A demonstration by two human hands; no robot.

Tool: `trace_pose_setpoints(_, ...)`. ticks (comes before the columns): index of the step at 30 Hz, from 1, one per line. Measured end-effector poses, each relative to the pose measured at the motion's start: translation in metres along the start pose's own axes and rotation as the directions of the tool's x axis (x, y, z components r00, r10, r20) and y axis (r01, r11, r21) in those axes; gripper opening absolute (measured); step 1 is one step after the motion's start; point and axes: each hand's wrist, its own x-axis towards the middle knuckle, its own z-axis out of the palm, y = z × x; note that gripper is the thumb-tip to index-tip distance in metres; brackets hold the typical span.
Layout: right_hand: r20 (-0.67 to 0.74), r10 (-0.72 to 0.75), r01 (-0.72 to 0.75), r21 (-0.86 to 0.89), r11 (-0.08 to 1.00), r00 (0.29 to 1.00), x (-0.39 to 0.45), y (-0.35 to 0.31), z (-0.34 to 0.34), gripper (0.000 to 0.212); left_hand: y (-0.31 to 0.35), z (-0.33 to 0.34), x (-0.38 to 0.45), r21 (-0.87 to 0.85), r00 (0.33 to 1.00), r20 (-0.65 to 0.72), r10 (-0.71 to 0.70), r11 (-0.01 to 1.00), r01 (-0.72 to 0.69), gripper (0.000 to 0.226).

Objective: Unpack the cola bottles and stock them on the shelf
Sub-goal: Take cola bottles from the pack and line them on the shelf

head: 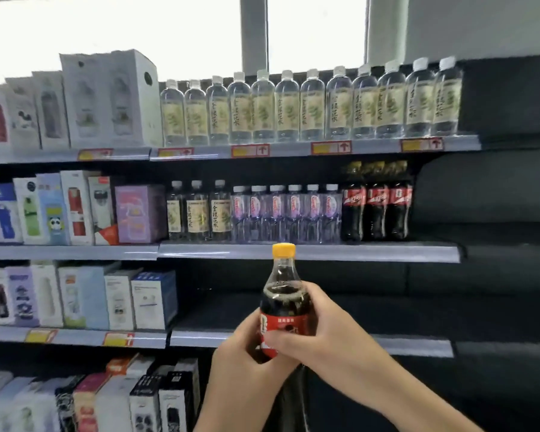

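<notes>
The cola bottle [282,302], upright with a yellow cap, was held near the camera in front of the shelf [309,251]. The left hand [247,353] gripped its lower body, fingers curled round the red label. The right hand [317,327] wrapped it from the right, thumb across the label. Further off, three cola bottles [376,210] stood at the right end of the middle shelf, beside small water bottles [286,213].
</notes>
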Motion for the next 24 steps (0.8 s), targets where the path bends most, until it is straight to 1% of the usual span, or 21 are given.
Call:
trace_pose_setpoints(3,-0.072,-0.001,0.0,-0.008,1.0,0.997,-0.002,0.004,-0.029,0.059,0.011,0.028,0.015,-0.014,0.998,0.039,0.053,0.999,-0.052,0.048)
trace_pose_setpoints(5,-0.114,-0.022,0.018,-0.035,0.999,0.993,-0.003,0.009,-0.053,0.056,0.019,0.049,0.026,-0.035,0.994,0.074,0.086,0.996,-0.083,0.051)
trace_pose_setpoints(7,-0.132,-0.051,0.045,-0.051,0.998,0.99,-0.005,0.015,-0.082,0.051,0.024,0.072,0.039,-0.07,0.985,0.142,0.098,0.994,-0.089,0.056)
trace_pose_setpoints(9,-0.151,-0.09,0.083,-0.051,0.995,0.984,-0.003,0.02,-0.114,0.046,0.024,0.093,0.053,-0.143,0.975,0.205,0.085,0.988,-0.056,0.048)
trace_pose_setpoints(10,-0.174,-0.106,0.099,-0.047,0.994,0.979,-0.001,0.023,-0.132,0.045,0.024,0.102,0.061,-0.171,0.972,0.229,0.057,0.985,-0.018,0.054)
trace_pose_setpoints(12,-0.236,-0.135,0.119,-0.081,0.99,0.962,0.007,0.032,-0.175,0.047,0.019,0.124,0.082,-0.224,0.978,0.208,-0.001,0.973,0.049,0.074)
trace_pose_setpoints(14,-0.286,-0.153,0.124,-0.118,0.985,0.946,0.018,0.045,-0.221,0.044,0.017,0.146,0.103,-0.231,0.979,0.199,-0.032,0.97,0.079,0.073)
trace_pose_setpoints(16,-0.318,-0.177,0.138,-0.141,0.98,0.931,0.032,0.059,-0.262,0.041,0.016,0.164,0.122,-0.249,0.982,0.183,-0.038,0.965,0.083,0.061)
trace_pose_setpoints(17,-0.335,-0.185,0.142,-0.149,0.979,0.924,0.041,0.069,-0.284,0.042,0.017,0.174,0.133,-0.243,0.983,0.181,-0.033,0.967,0.078,0.056)
trace_pose_setpoints(18,-0.352,-0.191,0.144,-0.156,0.977,0.916,0.049,0.08,-0.303,0.045,0.017,0.186,0.144,-0.243,0.983,0.177,-0.04,0.967,0.083,0.057)
trace_pose_setpoints(21,-0.394,-0.177,0.109,-0.189,0.976,0.902,0.076,0.112,-0.357,0.052,0.02,0.214,0.17,-0.275,0.989,0.126,-0.08,0.955,0.112,0.071)
trace_pose_setpoints(23,-0.41,-0.176,0.081,-0.239,0.968,0.895,0.096,0.133,-0.389,0.06,0.025,0.23,0.184,-0.289,0.986,0.151,-0.077,0.95,0.118,0.079)
trace_pose_setpoints(24,-0.418,-0.182,0.069,-0.271,0.96,0.89,0.106,0.142,-0.403,0.065,0.023,0.238,0.193,-0.298,0.984,0.142,-0.112,0.943,0.15,0.081)
